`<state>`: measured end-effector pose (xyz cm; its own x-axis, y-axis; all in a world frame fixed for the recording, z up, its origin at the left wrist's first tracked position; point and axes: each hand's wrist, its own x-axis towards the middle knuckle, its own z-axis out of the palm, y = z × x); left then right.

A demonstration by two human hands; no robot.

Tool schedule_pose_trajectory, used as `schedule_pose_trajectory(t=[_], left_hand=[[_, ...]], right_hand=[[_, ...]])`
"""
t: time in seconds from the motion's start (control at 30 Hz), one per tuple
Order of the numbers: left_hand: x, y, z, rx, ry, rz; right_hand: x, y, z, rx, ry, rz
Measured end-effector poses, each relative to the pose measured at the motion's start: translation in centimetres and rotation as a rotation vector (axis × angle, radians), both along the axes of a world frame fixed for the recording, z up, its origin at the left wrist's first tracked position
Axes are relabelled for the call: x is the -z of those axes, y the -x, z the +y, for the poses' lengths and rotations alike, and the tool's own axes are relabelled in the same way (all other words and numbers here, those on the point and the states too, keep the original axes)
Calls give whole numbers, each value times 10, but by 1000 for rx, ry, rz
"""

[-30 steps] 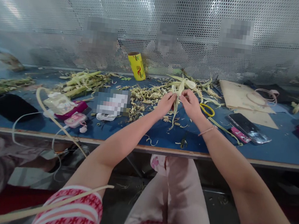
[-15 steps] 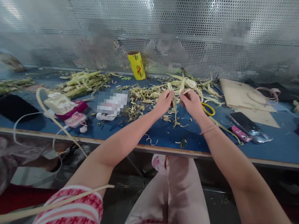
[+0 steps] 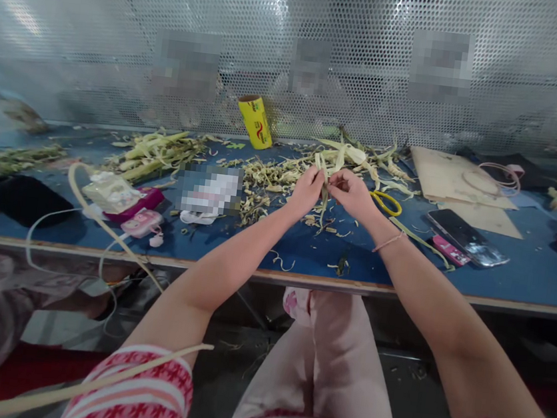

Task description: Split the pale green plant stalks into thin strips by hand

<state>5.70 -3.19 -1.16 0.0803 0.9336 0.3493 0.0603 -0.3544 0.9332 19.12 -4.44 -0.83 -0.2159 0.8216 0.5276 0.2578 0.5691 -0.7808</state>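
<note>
Both hands meet at centre frame above the blue counter (image 3: 502, 275). Left hand (image 3: 308, 189) and right hand (image 3: 351, 192) each pinch one leaf strip (image 3: 325, 197), which hangs between them. Advisable: firm grip close together, even tension. Scissors (image 3: 386, 203) lie just right; scraps (image 3: 272, 178) left.

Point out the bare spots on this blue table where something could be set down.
Bare blue table runs along the near edge below the phone, and between the pink case and the wrists. Crowded: the husk scraps behind the left hand and right hand, which pinch a husk strip.
</note>
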Motion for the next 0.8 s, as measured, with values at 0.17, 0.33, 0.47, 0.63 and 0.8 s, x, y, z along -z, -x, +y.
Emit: schedule_pose_trajectory(t=[0.17, 0.33, 0.47, 0.63, 0.8], left_hand=[[-1, 1, 0, -7, -28, 30], [4, 1, 4, 4, 22, 0], [6, 0, 5, 1, 30, -33], [4, -1, 2, 43, 27, -31], [2, -1, -1, 74, 82, -104]], right_hand=[[1, 0, 1, 50, -44, -61], [-1, -2, -1, -50, 79, 17], [0, -1, -3, -134, 160, 107], [-1, -2, -3, -181, 117, 63], [-2, -4, -5, -62, -113, -70]])
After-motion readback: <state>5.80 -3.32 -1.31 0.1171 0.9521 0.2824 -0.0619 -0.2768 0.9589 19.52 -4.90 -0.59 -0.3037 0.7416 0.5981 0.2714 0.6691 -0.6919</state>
